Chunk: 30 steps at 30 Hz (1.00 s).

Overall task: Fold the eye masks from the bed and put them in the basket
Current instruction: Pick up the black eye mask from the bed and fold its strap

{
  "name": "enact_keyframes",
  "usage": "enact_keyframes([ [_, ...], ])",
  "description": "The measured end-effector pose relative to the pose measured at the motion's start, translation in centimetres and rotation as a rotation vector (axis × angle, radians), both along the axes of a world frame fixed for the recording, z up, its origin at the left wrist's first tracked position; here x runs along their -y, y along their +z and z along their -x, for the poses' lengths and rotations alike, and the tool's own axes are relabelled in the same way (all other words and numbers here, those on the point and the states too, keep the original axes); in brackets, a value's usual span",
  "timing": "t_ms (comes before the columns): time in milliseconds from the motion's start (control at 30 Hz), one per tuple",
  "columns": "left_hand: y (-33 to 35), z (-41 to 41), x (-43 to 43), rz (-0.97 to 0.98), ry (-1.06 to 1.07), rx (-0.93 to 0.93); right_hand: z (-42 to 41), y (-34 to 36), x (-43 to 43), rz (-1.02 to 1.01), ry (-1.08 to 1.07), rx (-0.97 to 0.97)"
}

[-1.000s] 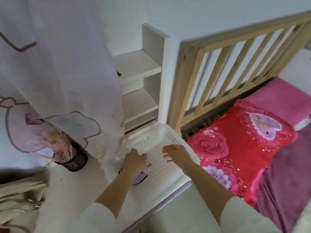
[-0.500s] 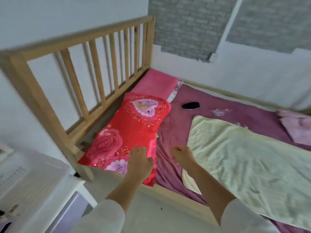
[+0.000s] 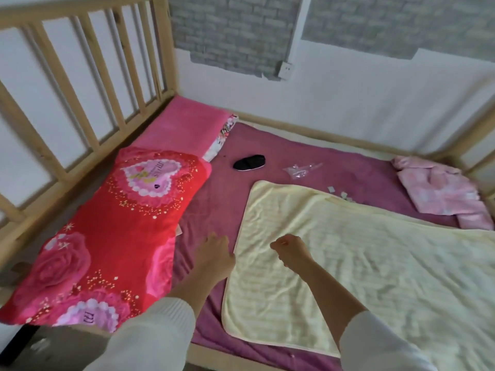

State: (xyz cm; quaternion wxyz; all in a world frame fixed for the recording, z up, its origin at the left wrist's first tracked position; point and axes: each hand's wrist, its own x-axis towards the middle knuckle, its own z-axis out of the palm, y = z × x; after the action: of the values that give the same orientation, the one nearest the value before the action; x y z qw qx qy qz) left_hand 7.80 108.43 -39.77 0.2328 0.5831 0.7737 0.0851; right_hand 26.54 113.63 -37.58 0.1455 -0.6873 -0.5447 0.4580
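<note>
**Empty hands over the bed, one dark eye mask lying far off**

Nearest the camera, two forearms in ribbed white knit sleeves reached out over the bed. The left hand [image 3: 214,257] hovered palm down above the plum-coloured plush bed sheet [image 3: 211,207], fingers loosely spread and holding nothing. The right hand [image 3: 290,250] hung over the near edge of the pale yellow fleece blanket [image 3: 348,263], fingers curled inward, with nothing visible in its grip.

The blanket lay rumpled and soft, with a rounded, bound corner. Left of the hands sat a glossy red rectangular pillow [image 3: 115,231] printed with pink roses and a heart.

Farther on, a black oval eye mask with a satiny sheen [image 3: 249,162] lay flat on the sheet, well apart from both hands. Just right of it lay crumpled clear plastic wrapping [image 3: 300,170]. A pink plush pillow [image 3: 184,129] filled the far left corner, and a crumpled pink floral cloth [image 3: 442,191] lay at the far right. A slatted pale wooden bed frame [image 3: 88,103] enclosed it all.
</note>
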Motion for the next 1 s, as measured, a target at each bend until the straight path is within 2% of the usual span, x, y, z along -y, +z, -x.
enact_keyframes([
  [167,-2.0,1.7,-12.1,0.018,-0.063,-0.028,1.2,-1.2,-10.6,0.010,-0.016,0.016],
  [500,-7.1,4.1,-31.8,0.049,-0.069,0.063,4.2,-7.0,-29.3,0.025,0.010,0.115],
  [700,-13.3,5.0,-39.8,0.133,-0.075,0.060,5.5,-13.2,-38.1,0.017,0.122,0.224],
  [900,-22.7,7.0,-47.0,0.119,-0.038,0.043,7.3,-22.6,-46.3,-0.050,0.268,0.302],
  [1000,-26.9,8.4,-50.5,0.117,-0.099,-0.010,8.3,-27.4,-49.7,-0.123,0.305,0.307],
])
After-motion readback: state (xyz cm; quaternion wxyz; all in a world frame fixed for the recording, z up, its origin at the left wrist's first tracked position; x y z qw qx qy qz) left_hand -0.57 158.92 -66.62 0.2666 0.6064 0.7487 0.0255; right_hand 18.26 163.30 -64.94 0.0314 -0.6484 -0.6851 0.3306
